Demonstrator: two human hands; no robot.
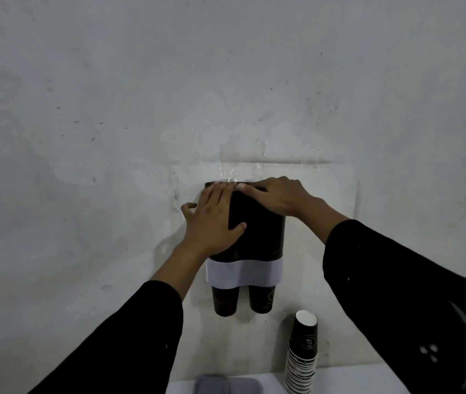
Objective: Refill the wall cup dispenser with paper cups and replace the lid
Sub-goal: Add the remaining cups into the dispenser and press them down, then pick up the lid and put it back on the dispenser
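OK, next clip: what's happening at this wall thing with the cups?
A person has both hands at the top of the wall cup dispenser. The left hand lies flat on its upper left front, and the right hand presses across the top edge, where a clear lid seems to sit, though that is hard to make out. Two dark cups poke out below. A spare stack of paper cups stands on the white surface lower right.

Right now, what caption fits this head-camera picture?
Both hands, left and right, press atop the black wall-mounted cup dispenser.
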